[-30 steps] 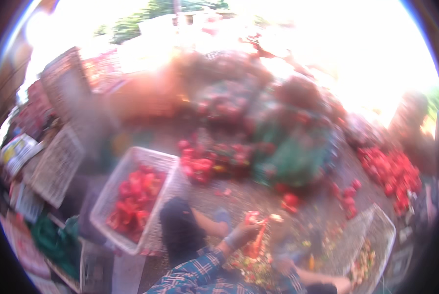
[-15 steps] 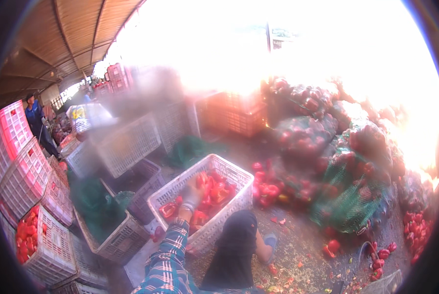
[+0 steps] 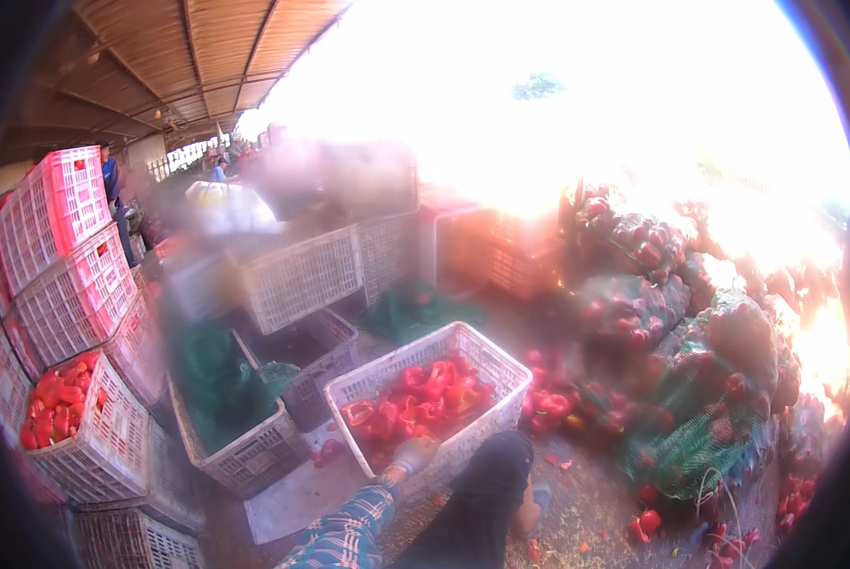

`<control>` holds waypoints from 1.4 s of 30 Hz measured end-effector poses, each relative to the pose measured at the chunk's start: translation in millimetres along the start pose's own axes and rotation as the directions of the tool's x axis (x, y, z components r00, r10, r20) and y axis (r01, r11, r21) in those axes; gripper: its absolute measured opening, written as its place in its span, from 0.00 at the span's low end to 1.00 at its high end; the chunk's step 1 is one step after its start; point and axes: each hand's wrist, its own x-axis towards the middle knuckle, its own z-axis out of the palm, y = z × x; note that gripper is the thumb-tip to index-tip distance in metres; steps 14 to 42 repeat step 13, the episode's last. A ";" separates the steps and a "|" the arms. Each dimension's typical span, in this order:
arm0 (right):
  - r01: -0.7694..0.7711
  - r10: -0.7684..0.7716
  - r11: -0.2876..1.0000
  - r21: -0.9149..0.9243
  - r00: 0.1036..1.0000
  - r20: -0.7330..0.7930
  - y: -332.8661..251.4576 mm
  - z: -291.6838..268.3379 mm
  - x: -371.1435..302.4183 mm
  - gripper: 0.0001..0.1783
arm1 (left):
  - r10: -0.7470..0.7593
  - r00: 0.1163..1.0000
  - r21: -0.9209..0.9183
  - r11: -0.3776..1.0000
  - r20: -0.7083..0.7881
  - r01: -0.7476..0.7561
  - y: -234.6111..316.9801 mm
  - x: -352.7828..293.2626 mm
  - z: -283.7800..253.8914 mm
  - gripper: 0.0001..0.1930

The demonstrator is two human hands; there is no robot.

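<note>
A white plastic crate stands tilted by my knee, partly filled with red bell peppers, many of them cut open. At its near rim is my left hand, in a pale glove or cuff below a blue plaid sleeve. The fingers are curled over that rim, close to the nearest peppers; no pepper shows in them. My right hand is out of view.
Stacked crates rise at the left, and one holds red peppers. A crate with green netting stands nearby. Net sacks of peppers lie at the right, with loose peppers on the floor. Two people are far back.
My left hand has drawn back from among the peppers to the crate's near rim. The view has turned left, so the scene sits further right.
</note>
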 end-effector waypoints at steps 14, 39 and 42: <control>0.183 -0.159 0.968 -0.172 0.977 0.144 51.6 48.6 49.9 0.29 | -0.040 0.998 0.076 0.996 0.046 0.037 23.6 -6.6 -9.0 0.31; 0.183 -0.159 0.968 -0.172 0.977 0.144 51.6 48.6 49.9 0.29 | -0.040 0.998 0.076 0.996 0.046 0.037 23.6 -6.6 -9.0 0.31; 0.183 -0.159 0.968 -0.172 0.977 0.144 51.6 48.6 49.9 0.29 | -0.040 0.998 0.076 0.996 0.046 0.037 23.6 -6.6 -9.0 0.31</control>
